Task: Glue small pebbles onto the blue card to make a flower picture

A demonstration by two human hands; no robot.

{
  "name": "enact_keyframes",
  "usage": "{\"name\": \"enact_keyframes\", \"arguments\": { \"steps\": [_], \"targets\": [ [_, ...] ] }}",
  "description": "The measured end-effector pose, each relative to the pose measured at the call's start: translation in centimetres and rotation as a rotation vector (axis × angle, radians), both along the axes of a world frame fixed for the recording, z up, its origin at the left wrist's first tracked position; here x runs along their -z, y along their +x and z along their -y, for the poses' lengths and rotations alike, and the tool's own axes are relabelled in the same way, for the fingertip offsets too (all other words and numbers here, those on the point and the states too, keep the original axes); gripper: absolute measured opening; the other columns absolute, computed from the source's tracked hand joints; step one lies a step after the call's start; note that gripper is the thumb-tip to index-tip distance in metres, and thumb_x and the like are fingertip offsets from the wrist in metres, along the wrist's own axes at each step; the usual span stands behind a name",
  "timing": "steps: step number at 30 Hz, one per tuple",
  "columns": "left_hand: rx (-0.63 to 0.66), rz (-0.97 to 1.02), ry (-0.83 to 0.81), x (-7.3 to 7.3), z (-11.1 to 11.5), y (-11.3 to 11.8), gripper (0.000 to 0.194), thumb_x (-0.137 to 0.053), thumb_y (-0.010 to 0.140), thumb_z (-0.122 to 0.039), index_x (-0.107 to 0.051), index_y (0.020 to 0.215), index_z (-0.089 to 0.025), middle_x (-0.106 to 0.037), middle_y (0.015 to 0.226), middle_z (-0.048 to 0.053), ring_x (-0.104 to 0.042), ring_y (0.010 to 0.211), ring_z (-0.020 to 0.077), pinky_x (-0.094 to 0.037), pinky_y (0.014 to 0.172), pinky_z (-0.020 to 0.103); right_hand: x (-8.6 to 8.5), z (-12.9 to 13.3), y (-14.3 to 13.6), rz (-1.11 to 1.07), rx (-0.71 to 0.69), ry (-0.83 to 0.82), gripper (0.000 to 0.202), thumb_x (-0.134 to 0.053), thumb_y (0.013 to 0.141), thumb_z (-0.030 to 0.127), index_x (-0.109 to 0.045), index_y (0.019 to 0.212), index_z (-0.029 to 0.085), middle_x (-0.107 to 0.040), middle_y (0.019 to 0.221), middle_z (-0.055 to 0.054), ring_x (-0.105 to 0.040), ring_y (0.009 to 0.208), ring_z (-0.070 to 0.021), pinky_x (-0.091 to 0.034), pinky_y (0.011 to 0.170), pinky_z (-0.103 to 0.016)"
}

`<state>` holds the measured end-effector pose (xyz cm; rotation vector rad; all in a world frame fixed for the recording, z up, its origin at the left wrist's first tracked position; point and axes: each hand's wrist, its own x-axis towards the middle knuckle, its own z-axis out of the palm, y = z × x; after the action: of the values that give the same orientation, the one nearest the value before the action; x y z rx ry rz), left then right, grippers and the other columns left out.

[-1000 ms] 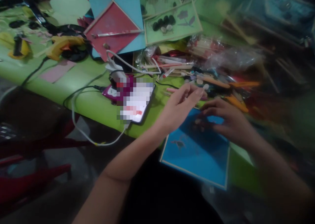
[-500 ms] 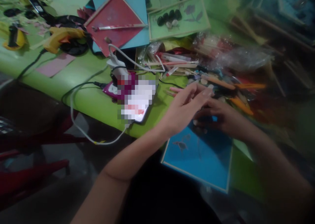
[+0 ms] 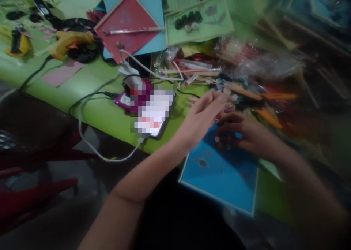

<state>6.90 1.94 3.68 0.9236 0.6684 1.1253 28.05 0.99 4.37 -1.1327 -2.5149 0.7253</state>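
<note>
My left hand point(image 3: 201, 116) is over the far left part of a blue board point(image 3: 219, 180) with a thin pale wooden rim. Its fingers are stretched out and lie close together, palm side hidden. Beside it my right hand point(image 3: 241, 129) hovers over the board's far part, fingers curled in with thumb and fingers nearly meeting. Whatever they hold is too dark and blurred to make out. A grey leaf-like drawing point(image 3: 201, 163) marks the board's left side. Small pale pebble-like pieces point(image 3: 232, 98) show just beyond my fingers.
A lit phone point(image 3: 156, 107) on a cable lies beside a purple power strip point(image 3: 123, 100). Farther back are a yellow glue gun point(image 3: 65, 41), a red framed board point(image 3: 128, 19) and a green framed board with stones point(image 3: 200, 23). Orange-handled tools point(image 3: 268, 117) and plastic bags point(image 3: 263, 65) crowd the right.
My left hand has drawn slightly left, opening a small gap between the two hands. My right hand has barely shifted and stays curled. The board stays in place.
</note>
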Motion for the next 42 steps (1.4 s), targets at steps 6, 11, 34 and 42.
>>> {"name": "enact_keyframes", "arguments": {
  "steps": [6,11,34,42],
  "targets": [
    [0.037,0.219,-0.238,1.1,-0.6,0.9,0.017,-0.064,0.104,-0.034,-0.074,0.105,-0.021,-0.070,0.094,0.002,-0.069,0.090,0.0146,-0.054,0.084,0.026,-2.3,0.9,-0.3,-0.144,0.273,0.220,0.014,-0.074,0.096,0.027,-0.080,0.107,0.031,-0.078,0.111,-0.007,-0.075,0.109,-0.0305,-0.061,0.094,-0.048],
    [0.115,0.319,-0.324,1.7,-0.8,1.6,0.024,-0.060,0.106,-0.039,-0.075,0.108,-0.020,-0.077,0.109,0.007,-0.072,0.109,0.0177,-0.053,0.102,0.030,-3.0,1.6,-1.4,-0.117,0.357,0.389,0.015,-0.076,0.095,0.029,-0.078,0.109,0.034,-0.076,0.116,-0.009,-0.072,0.116,-0.0358,-0.057,0.100,-0.058],
    [-0.053,0.175,-0.180,0.5,-1.0,0.6,0.028,-0.051,0.108,-0.042,-0.069,0.121,-0.025,-0.075,0.130,0.006,-0.065,0.137,0.0256,-0.050,0.116,0.040,-2.2,3.7,-2.3,0.119,0.059,0.285,0.008,-0.066,0.100,0.028,-0.073,0.102,0.024,-0.074,0.125,-0.013,-0.071,0.116,-0.0352,-0.057,0.093,-0.052],
    [-0.031,0.164,-0.221,-0.2,-1.0,0.5,0.026,-0.050,0.110,-0.039,-0.069,0.115,-0.023,-0.076,0.127,0.007,-0.066,0.134,0.0260,-0.054,0.111,0.034,-2.0,4.3,-3.6,0.264,-0.010,0.289,0.014,-0.060,0.097,0.018,-0.073,0.091,0.019,-0.075,0.118,-0.017,-0.070,0.100,-0.0345,-0.055,0.084,-0.051]
  ]
}}
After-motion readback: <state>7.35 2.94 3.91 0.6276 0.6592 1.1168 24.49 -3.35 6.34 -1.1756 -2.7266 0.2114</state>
